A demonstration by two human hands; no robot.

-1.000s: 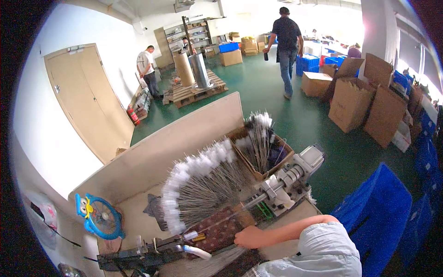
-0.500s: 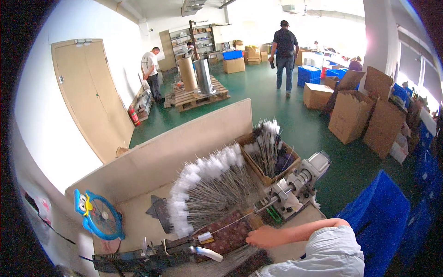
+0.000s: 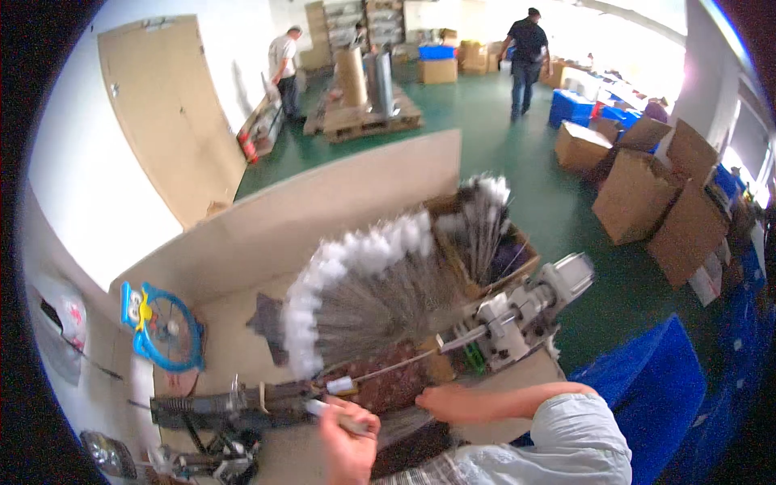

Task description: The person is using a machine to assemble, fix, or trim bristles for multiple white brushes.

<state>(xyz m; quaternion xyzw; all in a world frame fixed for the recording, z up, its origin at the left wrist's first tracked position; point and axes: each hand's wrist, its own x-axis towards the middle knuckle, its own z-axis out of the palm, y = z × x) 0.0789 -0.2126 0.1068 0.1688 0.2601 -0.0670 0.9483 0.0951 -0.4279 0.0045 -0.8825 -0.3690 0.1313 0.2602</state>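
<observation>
- Gripping the white lever handle (image 3: 316, 407), the left hand (image 3: 347, 440) has come into view; half a second ago that handle stood free, on the near side of the fan of white-tufted wire brushes (image 3: 364, 283).
- That change suggests, as I judge it, that both hands are now engaged in the work, with the lever under the left hand's control.
- The left fingers are curled closely round the handle, not spread, at the near left of the brush fan.
- The right hand (image 3: 453, 402) stays on the fan's near side, toward its right end; its fingers look bunched, but blur and angle hide the tips, so I cannot tell whether they pinch anything. Thin bare wires (image 3: 402, 422) lie just beside it.
- The single white-tufted brush (image 3: 340, 385) lies just nearer than the fan, its stem running rightward toward the motorised spindle (image 3: 505, 321).
- That spindle stands right of the fan; the black clamp fixture (image 3: 194, 411) lies to its near left.
</observation>
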